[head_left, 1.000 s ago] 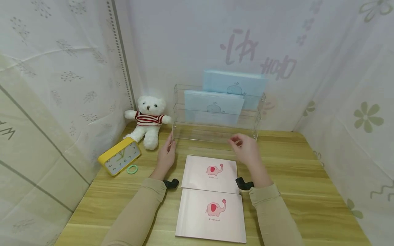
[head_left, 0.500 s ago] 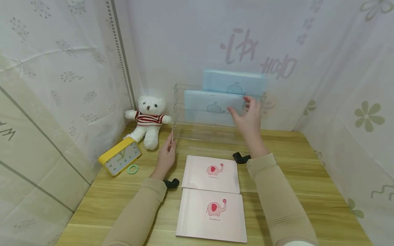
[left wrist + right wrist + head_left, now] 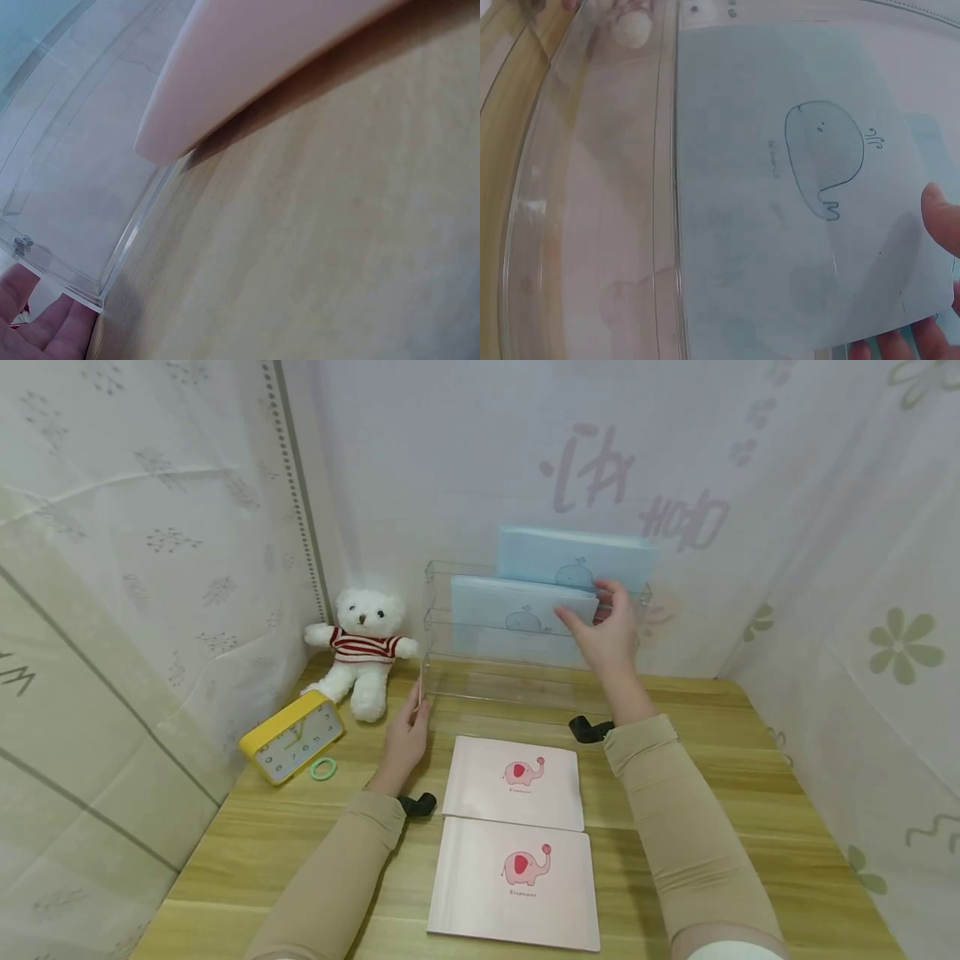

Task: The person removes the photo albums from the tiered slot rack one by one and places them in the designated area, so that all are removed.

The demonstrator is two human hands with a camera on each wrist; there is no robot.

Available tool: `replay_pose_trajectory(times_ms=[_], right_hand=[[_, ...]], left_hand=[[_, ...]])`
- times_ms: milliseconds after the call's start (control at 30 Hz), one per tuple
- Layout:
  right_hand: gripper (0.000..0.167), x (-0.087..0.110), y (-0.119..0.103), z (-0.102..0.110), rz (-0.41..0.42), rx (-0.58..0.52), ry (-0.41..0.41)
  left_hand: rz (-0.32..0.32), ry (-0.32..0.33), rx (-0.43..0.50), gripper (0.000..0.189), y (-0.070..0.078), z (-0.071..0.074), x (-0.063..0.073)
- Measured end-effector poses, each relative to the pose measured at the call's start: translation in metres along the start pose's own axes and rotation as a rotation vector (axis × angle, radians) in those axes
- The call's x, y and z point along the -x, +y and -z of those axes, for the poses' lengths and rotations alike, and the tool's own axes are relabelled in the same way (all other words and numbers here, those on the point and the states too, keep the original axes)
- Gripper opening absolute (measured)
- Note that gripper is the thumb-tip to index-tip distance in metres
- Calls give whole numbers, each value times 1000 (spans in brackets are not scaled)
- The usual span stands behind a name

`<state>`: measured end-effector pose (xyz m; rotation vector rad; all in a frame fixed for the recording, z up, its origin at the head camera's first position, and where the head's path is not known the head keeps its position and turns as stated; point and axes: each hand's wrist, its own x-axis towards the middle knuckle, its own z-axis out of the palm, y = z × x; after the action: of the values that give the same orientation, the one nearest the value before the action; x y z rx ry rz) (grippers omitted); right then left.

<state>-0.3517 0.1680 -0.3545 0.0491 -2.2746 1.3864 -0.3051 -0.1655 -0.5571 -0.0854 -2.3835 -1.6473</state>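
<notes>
At the back of the table stands a clear tiered rack [image 3: 517, 681] holding two light blue books with whale drawings. My right hand [image 3: 611, 635] grips the right edge of the front blue book [image 3: 495, 610], thumb before its cover and fingers behind. In the right wrist view this whale-printed book [image 3: 735, 150] shows through the clear panel, with my fingers [image 3: 930, 337] behind its edge. The rear blue book [image 3: 540, 552] leans higher up. My left hand [image 3: 405, 735] holds the rack's lower left side; its fingers [image 3: 64, 326] show at the rack's corner in the left wrist view.
Two pink elephant books [image 3: 480, 777] lie one before the other between my arms. To the left are a white teddy bear [image 3: 367, 685] in a striped sweater, a yellow clock [image 3: 285, 722] and a small green ring [image 3: 323, 768]. Patterned curtains surround the wooden table [image 3: 750, 827].
My right hand has risen from in front of the rack's lowest tier to the front blue book and taken hold of its right edge. My left hand stays at the rack's side.
</notes>
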Motion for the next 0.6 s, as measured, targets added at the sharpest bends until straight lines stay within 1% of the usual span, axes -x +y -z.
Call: replay_pose_trajectory(times_ms=[133, 267, 333, 467, 533, 600], right_hand=[[75, -6, -1, 0, -9, -59, -76], [69, -10, -4, -1, -23, -77, -158], [65, -12, -5, -2, -41, -89, -181], [55, -12, -10, -5, -88, -121, -168], [50, -11, -12, -8, -116, -143, -140], [47, -10, -13, -10, -125, -172, -107]], left_hand=[[3, -4, -11, 58, 1, 1, 0], [9, -6, -19, 58, 1, 2, 0], [9, -5, -20, 58, 1, 2, 0], [10, 1, -19, 57, 1, 2, 0], [12, -3, -33, 57, 0, 2, 0], [12, -8, -35, 57, 0, 0, 1]])
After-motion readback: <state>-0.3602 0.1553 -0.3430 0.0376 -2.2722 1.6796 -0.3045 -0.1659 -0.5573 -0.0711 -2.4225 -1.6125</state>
